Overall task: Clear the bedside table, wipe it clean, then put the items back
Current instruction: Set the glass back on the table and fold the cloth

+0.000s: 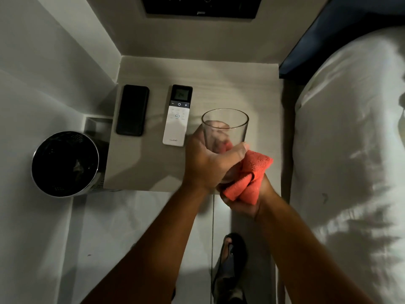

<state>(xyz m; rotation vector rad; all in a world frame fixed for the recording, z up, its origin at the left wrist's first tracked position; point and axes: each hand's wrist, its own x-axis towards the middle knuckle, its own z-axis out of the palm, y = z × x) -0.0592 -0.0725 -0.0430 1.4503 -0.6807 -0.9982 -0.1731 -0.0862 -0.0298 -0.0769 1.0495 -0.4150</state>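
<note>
Bedside table [142, 167], pale matte top: flat black phone [132, 110], slim white remote [177, 116]. Clear round glass [225, 130] wrapped in left hand [208, 163], nubby red cloth [247, 178] bunched in right hand [245, 205]

The pale bedside table [219, 80] carries a black phone [132, 110] and, beside it, a white remote [177, 116]

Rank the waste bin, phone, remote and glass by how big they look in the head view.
1. Waste bin, clearly largest.
2. Glass, though it is held up nearer the camera, which inflates it.
3. Remote and phone: too alike to separate, both flat on the bedside table.
</note>
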